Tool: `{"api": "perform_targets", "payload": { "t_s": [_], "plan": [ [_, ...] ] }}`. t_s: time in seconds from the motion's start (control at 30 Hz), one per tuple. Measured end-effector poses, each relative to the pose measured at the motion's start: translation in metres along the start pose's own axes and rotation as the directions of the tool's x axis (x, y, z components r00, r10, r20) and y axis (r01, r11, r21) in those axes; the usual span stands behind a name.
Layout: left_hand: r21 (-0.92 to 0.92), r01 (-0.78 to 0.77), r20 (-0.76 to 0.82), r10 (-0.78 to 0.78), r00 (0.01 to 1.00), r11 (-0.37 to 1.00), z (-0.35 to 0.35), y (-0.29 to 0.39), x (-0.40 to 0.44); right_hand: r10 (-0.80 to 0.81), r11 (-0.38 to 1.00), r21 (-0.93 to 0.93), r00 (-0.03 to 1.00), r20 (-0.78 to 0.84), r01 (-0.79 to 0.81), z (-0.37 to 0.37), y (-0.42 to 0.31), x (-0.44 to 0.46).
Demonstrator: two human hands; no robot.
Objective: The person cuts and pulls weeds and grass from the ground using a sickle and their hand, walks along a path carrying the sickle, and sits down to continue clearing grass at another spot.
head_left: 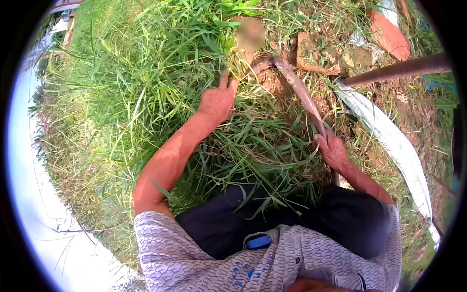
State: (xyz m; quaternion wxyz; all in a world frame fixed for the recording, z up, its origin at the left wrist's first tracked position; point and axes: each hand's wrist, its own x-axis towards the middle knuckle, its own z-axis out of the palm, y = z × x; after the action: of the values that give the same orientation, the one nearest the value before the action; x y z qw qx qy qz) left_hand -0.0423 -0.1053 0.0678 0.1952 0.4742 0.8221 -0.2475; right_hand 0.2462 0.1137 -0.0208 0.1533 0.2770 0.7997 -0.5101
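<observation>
we are outdoors on an overgrown, sunlit plot [413,112], as we see tall green grass [121,97] around us, reddish soil [271,82] showing through, a rough brick [311,51] lying nearby and bright sky [41,224] opening at our left.

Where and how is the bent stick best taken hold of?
Probably by the near, straight part of the stick, from the person's right, where the right hand already holds it. That part is slender enough for fingers to wrap and slants down toward that side. The far end bends sharply left near the ground, so it looks a poorer grip.
</observation>
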Motion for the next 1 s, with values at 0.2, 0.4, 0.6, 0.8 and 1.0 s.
{"api": "perform_targets", "payload": {
  "t_s": [0.2, 0.4, 0.6, 0.8, 1.0],
  "plan": [
    [0.056, 0.073, -0.053, -0.071, 0.996, 0.996, 0.046, -0.02, 0.026, -0.011, 0.991, 0.13, 0.991, -0.132, 0.028, -0.02, -0.049, 0.029],
    [-0.015, -0.067, -0.163, 0.064, 0.985, 0.998, 0.029, -0.009, -0.009, -0.037, 0.997, -0.057, 0.996, 0.087, 0.042, -0.001, 0.004, 0.001],
    [-0.212, -0.134, -0.119, 0.11, 0.987, 0.968, 0.031, 0.016, -0.036, 0.02, 0.998, 0.058, 0.994, 0.105, -0.027, -0.03, -0.018, -0.012],
    [-0.255, -0.124, -0.062, 0.112, 0.992, 0.959, 0.02, 0.02, -0.045, -0.01, 0.998, 0.06, 0.994, 0.108, 0.003, -0.028, -0.053, 0.017],
    [-0.328, -0.277, 0.2, 0.353, 0.914, 0.903, 0.04, 0.028, -0.086, 0.185, 0.983, 0.006, 0.978, 0.098, -0.186, -0.036, 0.049, -0.114]
  ]
}}
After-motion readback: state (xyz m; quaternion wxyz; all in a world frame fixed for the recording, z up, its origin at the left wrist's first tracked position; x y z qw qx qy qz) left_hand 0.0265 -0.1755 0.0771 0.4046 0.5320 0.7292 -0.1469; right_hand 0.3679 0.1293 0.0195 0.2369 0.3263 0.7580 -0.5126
